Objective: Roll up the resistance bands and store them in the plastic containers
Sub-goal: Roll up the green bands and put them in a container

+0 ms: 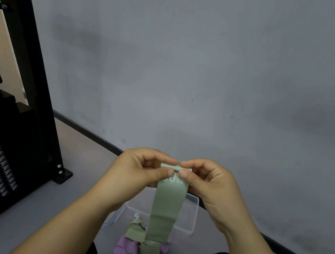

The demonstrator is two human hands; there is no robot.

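Green resistance band (pixel 168 204) hangs toward 6 o'clock, long axis vertical; left hand (pixel 142 167) & right hand (pixel 204 178) both pinch rolled top edge, equidistant.

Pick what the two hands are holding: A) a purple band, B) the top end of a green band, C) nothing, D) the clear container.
B: the left hand and right hand both pinch the folded top end of the green band, which hangs down below them.

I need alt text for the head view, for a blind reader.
The left hand and right hand pinch the rolled top end of a green resistance band, which hangs over a clear plastic container and purple bands on the floor.
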